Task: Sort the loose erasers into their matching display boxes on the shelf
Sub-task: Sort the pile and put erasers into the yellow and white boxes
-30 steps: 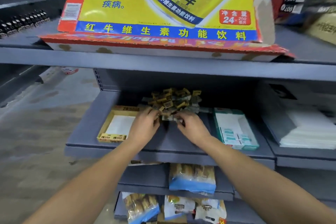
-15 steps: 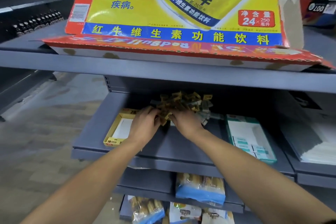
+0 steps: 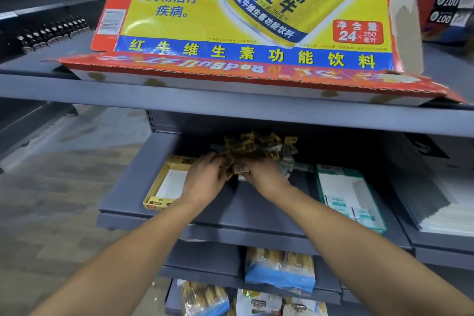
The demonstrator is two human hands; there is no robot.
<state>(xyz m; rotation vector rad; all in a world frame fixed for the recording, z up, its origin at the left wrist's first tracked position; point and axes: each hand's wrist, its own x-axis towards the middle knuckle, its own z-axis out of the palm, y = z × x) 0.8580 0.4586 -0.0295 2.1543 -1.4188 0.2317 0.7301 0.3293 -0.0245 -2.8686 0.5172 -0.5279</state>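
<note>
A heap of loose erasers [image 3: 259, 145], yellow-wrapped and green-wrapped, lies at the back of the grey shelf [image 3: 246, 213]. A yellow display box [image 3: 164, 182] stands open at the left. At the right stands a green display box [image 3: 351, 197] with a few green packs near its front. My left hand [image 3: 205, 182] reaches into the near edge of the heap, fingers curled among yellow erasers. My right hand [image 3: 264, 174] is beside it and pinches a yellow eraser [image 3: 241, 169]. The fingertips of both hands are mostly hidden in the pile.
A flattened yellow drink carton [image 3: 243, 33] lies on the shelf above, overhanging its edge. White paper stacks [image 3: 456, 200] sit at the far right. Bagged snacks [image 3: 279, 272] fill the shelves below. Small dark bottles [image 3: 51, 33] line a shelf at the far left.
The view has closed in on the shelf. Both hands stay at the near edge of the heap, shifting among the erasers; a yellow eraser now shows at my right fingertips.
</note>
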